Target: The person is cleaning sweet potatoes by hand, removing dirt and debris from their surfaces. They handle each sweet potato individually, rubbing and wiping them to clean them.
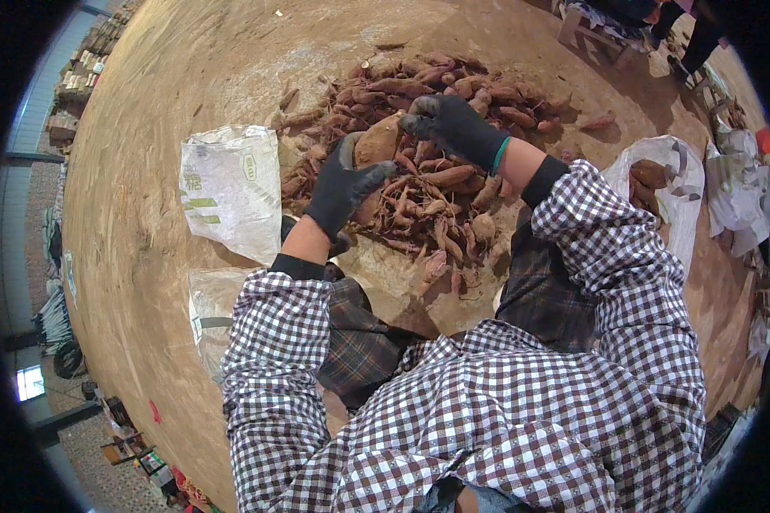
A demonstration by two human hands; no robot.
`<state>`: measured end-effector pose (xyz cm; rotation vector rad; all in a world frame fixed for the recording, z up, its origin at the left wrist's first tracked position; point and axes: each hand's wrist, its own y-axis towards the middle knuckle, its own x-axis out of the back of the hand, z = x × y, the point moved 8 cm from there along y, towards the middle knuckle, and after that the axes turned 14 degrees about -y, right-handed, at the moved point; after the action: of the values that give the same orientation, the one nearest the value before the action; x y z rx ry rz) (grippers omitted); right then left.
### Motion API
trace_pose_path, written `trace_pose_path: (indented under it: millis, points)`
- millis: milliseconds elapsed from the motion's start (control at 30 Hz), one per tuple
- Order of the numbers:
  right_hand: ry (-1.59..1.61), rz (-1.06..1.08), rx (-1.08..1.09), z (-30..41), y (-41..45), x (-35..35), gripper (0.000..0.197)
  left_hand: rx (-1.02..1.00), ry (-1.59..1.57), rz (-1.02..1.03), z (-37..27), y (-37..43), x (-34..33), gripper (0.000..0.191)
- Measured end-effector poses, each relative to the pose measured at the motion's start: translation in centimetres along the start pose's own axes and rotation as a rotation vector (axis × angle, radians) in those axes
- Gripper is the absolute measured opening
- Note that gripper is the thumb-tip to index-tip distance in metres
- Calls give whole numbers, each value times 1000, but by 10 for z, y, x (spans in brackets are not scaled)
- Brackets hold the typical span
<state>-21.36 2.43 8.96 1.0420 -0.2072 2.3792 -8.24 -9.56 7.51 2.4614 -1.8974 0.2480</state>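
Note:
My left hand (343, 189), in a dark work glove with grey fingertips, grips a large brown sweet potato (377, 140) between thumb and fingers. My right hand (452, 127), gloved alike, has its curled fingertips at the tuber's upper right end; whether they pinch it or only touch it is not clear. Below both hands a heap of reddish sweet potatoes (449, 176) spreads over the ground, many with thin roots. Another large tuber (367, 210) shows just beneath my left hand, partly covered by it.
A white woven sack (234, 186) with printing lies left of the heap, with a second pale sack (215, 314) nearer me. On the right, an open white sack (677, 192) holds large tubers (648, 179). Far right, a person's dark-clothed legs (696, 38) appear beside a wooden stool (571, 29).

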Motion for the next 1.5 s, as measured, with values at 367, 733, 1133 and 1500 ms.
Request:
trace_pose_path:
  millis: [367, 733, 1133, 1500]
  points:
    - [-284, -147, 56, -28, 8, 14, 31, 243, -1010, 36, 44, -8, -2, 36]
    - [270, -33, 63, -4, 8, 4, 35, 121, -643, 130, 28, -23, -8, 34]
    - [-313, -262, 271, 27, -8, 27, 19, 290, -888, 178, 5, -25, -27, 44]
    - [275, 22, -80, -10, 6, 4, 29, 261, -935, 214, 10, -27, -26, 44]
